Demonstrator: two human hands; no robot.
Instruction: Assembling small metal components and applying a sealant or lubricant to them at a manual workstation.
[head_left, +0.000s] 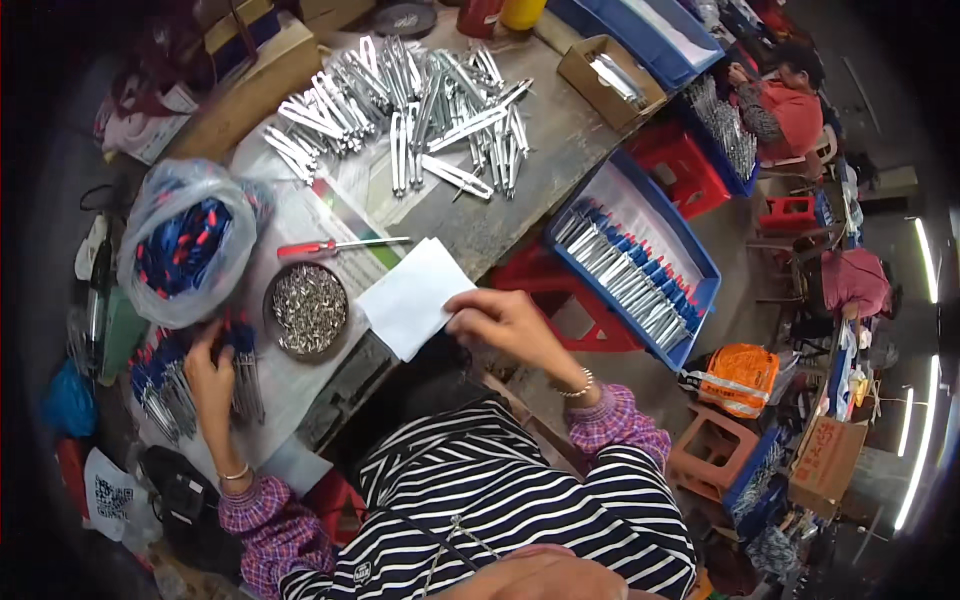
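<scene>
in the head view, the left hand (210,378) is resting among blue-handled tools (166,390) on the counter (560,142), its fingertips leaving any grip impossible to tell. the tools are lying close beneath it, handles pointing away, shafts running toward the body. the right hand (510,322), farther off, is touching the paper's (415,298) right edge, its grip remaining unclear.

Top (520,490): dark, white-striped, with a small outlined emblem (362,572). Lower sleeves (618,432): purple-and-pink plaid, gathered at the ends. Right bracelet (580,384): beaded, pale. Left bangle (234,474): slim, smooth. Chain (456,530): thin, silvery, at the front.
</scene>
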